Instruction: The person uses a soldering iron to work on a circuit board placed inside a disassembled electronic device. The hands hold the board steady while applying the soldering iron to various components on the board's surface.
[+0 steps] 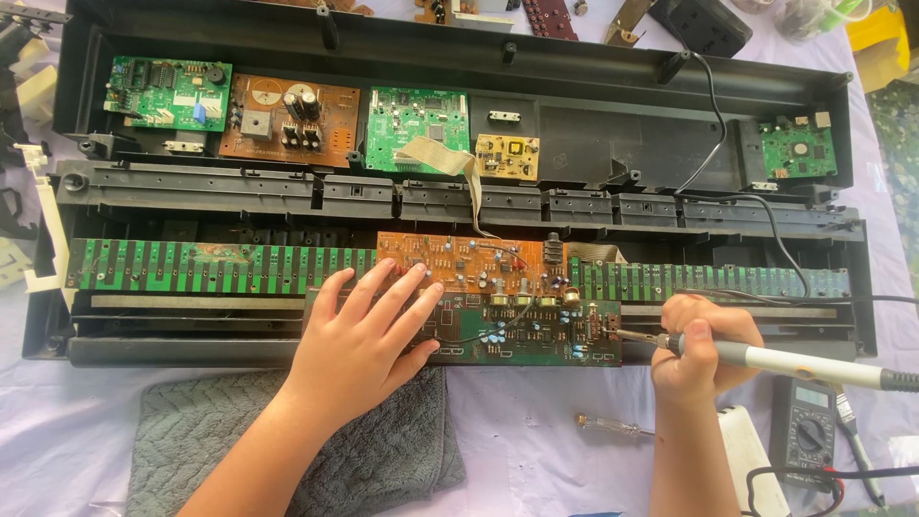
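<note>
At the far left, white plastic parts (38, 206) are cut off by the frame edge and cannot be identified. A grey towel (287, 440) is laid on the cloth-covered table (536, 450), partly covered by the left forearm. The left hand (359, 345) is spread flat, fingers fanned, and pressed on the left end of the dark green circuit board (507, 333), which is propped across the front of the opened keyboard case (459, 182), just below an orange-brown board (469, 263). For the work at the board's right end, that flat pressure is best kept steady so the board cannot rock, with the fingers held well clear of the components.

The soldering iron (766, 359) is gripped in the closed right hand (704, 349), pen-fashion, its tip laid against the right edge of the green board. A short, firm contact on one joint is judged safest; the cable trailing right should be kept slack.

The exact joint touched is too small to be made out, and whether solder is present cannot be told. A small screwdriver (613, 426) lies near the right wrist. The meter (804, 436) at lower right is partly cut off, its display unreadable
</note>
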